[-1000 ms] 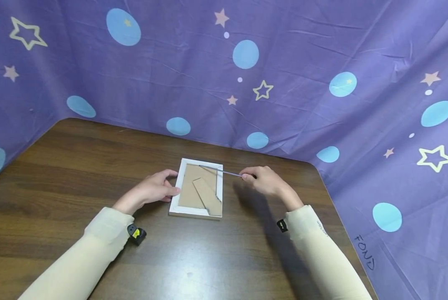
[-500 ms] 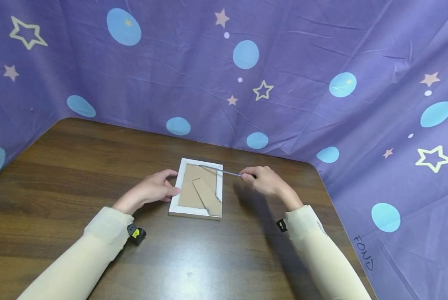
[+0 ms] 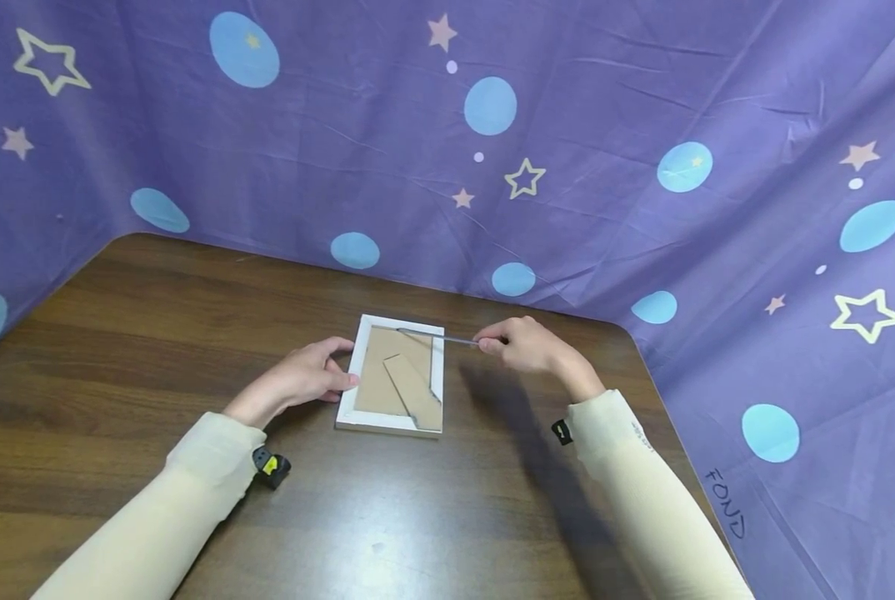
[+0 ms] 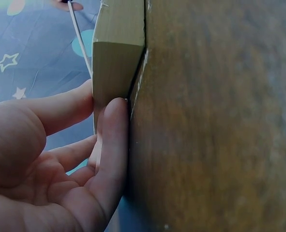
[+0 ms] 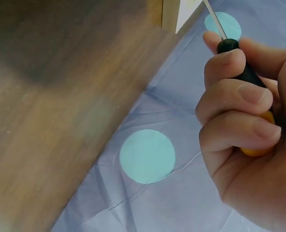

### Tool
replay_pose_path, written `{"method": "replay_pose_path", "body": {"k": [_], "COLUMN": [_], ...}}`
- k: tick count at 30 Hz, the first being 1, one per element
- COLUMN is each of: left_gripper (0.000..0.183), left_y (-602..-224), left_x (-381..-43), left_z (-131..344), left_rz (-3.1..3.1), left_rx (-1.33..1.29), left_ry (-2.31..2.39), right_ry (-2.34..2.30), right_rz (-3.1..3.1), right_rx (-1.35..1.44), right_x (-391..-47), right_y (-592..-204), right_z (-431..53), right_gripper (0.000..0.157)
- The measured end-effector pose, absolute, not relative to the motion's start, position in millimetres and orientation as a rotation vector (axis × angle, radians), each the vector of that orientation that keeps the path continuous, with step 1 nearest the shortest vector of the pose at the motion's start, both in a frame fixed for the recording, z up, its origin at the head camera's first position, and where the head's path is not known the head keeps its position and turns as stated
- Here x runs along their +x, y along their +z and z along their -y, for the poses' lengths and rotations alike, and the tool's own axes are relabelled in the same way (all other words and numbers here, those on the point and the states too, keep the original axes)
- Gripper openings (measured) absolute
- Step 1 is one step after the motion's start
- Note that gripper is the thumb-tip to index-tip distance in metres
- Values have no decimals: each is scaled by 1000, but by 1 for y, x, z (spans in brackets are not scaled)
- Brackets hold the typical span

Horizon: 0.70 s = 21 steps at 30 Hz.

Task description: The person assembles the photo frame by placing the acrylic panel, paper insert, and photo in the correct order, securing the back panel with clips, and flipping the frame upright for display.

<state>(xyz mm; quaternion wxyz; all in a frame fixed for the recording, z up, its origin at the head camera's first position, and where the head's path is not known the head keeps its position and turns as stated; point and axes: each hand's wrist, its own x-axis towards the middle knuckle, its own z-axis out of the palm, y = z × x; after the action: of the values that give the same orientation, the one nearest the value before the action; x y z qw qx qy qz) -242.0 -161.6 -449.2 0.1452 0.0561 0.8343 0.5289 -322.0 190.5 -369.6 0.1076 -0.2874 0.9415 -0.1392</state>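
A white picture frame (image 3: 437,358) lies back up on the table, its tan backing board (image 3: 372,387) and slanted stand (image 3: 414,390) showing. My left hand (image 3: 301,377) grips the frame's left side, thumb over the border. In the left wrist view, the fingers bend against the frame's side edge (image 4: 116,70), low by the tabletop. My right hand (image 3: 528,343), right of the frame, holds a screwdriver (image 5: 248,72). Fingers wrap its black and yellow handle. The thin metal shaft (image 3: 457,339) crosses the frame's right border, and its tip is at the top edge of the backing board.
The brown wooden table (image 3: 192,333) surrounds the frame. A purple cloth (image 3: 410,125) with stars and blue spots hangs behind the table and along its right and left sides. Dark wrist straps (image 3: 271,467) sit at both sleeve cuffs.
My right hand has risen slightly in the head view, and the screwdriver's shaft slants less. Its tip stays at the same part of the frame. The left hand keeps its hold.
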Motion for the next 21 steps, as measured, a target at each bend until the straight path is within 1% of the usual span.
{"method": "replay_pose_path", "body": {"k": [7,14,21], "left_gripper": [72,73,73], "left_y": [-452,-453,-450], "left_x": [-245,-245,-245], "left_z": [161,159,161], "left_rz": [-2404,-2396,-2393], "left_rx": [151,153,146], "left_ry": [1523,1534,1531], "right_ry": [-399,-564,-494], "right_rz": [-2777,-2608,-2615], "right_rx": [-926,-809,-799], "right_x": [-323,-321,-316], "right_y": [-365,-369,-368], "right_z": [-187,-190,-185], "right_gripper": [32,34,39]}}
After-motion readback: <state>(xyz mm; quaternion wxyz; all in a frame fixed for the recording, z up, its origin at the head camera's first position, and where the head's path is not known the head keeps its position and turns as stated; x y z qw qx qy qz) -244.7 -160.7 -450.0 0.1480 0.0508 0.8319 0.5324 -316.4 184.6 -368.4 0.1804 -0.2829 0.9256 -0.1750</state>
